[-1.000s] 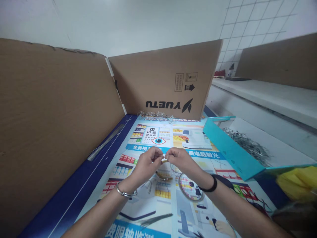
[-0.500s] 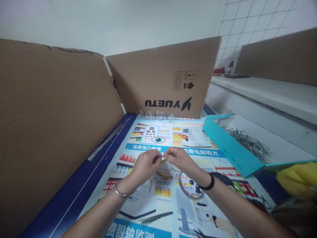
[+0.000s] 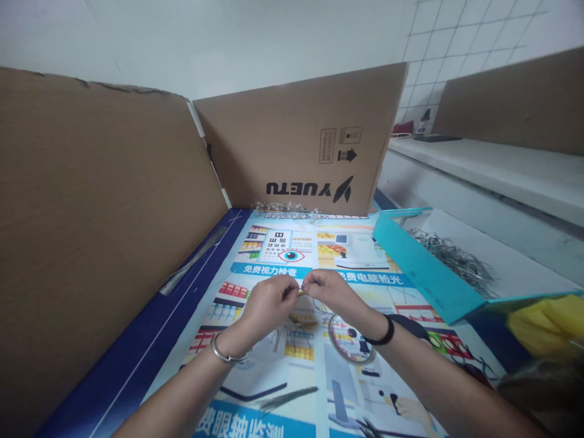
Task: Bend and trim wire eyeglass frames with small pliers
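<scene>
My left hand (image 3: pixel 276 298) and my right hand (image 3: pixel 331 292) meet fingertip to fingertip above the printed table sheet, both closed in a pinch. Between them shows a thin yellowish wire-like strand (image 3: pixel 314 298), mostly hidden by the fingers; its full shape cannot be made out. Just below lies a blurred brownish curved piece (image 3: pixel 303 319). A round ring like a wire coil (image 3: pixel 350 350) rests on the sheet beneath my right wrist. Nearer me is a bundle of thin dark strands (image 3: pixel 287 398).
On the right stands a turquoise open box (image 3: pixel 424 274) holding a heap of thin metal pieces (image 3: pixel 456 261), beside a yellow cloth-like thing (image 3: pixel 547 325). Cardboard panels (image 3: pixel 292 134) wall the back and left. Clear strips (image 3: pixel 194 261) lie at left; small shiny bits (image 3: pixel 287 208) line the back.
Both hands stay almost in place, fingertips still together, with only slight finger movement. The view has shifted very slightly.
</scene>
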Available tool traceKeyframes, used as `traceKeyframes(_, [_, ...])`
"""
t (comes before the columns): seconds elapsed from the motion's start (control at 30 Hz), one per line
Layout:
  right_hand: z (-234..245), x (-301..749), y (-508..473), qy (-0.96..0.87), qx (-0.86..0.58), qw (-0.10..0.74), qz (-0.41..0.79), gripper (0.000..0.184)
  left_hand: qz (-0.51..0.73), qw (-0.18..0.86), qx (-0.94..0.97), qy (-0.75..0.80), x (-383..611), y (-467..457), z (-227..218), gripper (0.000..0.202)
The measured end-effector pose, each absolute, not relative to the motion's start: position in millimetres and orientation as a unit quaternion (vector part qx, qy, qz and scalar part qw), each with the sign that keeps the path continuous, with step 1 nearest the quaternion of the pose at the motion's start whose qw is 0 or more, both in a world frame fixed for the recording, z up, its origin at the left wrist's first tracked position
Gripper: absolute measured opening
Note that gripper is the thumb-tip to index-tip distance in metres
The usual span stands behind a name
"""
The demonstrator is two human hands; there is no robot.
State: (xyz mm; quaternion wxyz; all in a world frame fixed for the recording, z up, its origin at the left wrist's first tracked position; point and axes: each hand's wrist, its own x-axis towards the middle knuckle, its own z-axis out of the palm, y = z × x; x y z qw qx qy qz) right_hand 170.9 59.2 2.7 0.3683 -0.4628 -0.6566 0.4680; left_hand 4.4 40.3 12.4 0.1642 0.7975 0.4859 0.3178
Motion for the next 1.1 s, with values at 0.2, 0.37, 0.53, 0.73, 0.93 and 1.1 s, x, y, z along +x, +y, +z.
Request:
traceKeyframes(0.2, [3.2, 170.6, 57.9, -0.619, -0.453, 0.383, 0.514, 0.011, 0.306, 0.164, 0.794, 0.499, 4.0, 41.7, 9.8, 0.017])
traceKeyframes(0.37, [4.3, 171.3, 57.7, -0.627, -0.447, 0.385, 0.509, 0.012, 0.326, 0.176, 0.792, 0.486, 2.9, 42.6, 8.9, 0.016])
traceKeyframes(0.53, [1.7, 171.9, 59.6, -0.636, -0.452, 0.375, 0.5, 0.011, 0.324, 0.179, 0.789, 0.49, 2.7, 42.5, 9.2, 0.015])
traceKeyframes(0.73, [2.1, 172.4, 59.7, -0.647, -0.449, 0.359, 0.5, 0.013, 0.315, 0.168, 0.795, 0.49, 2.7, 42.9, 9.5, 0.015])
traceKeyframes(0.93, [1.5, 172.5, 59.6, -0.68, -0.447, 0.362, 0.455, 0.012, 0.296, 0.164, 0.808, 0.483, 2.7, 42.6, 8.4, 0.016])
traceKeyframes(1.1, [-3.0, 171.4, 61.4, -0.681, -0.467, 0.344, 0.447, 0.012, 0.271, 0.164, 0.811, 0.492, 4.0, 40.0, 8.8, 0.018])
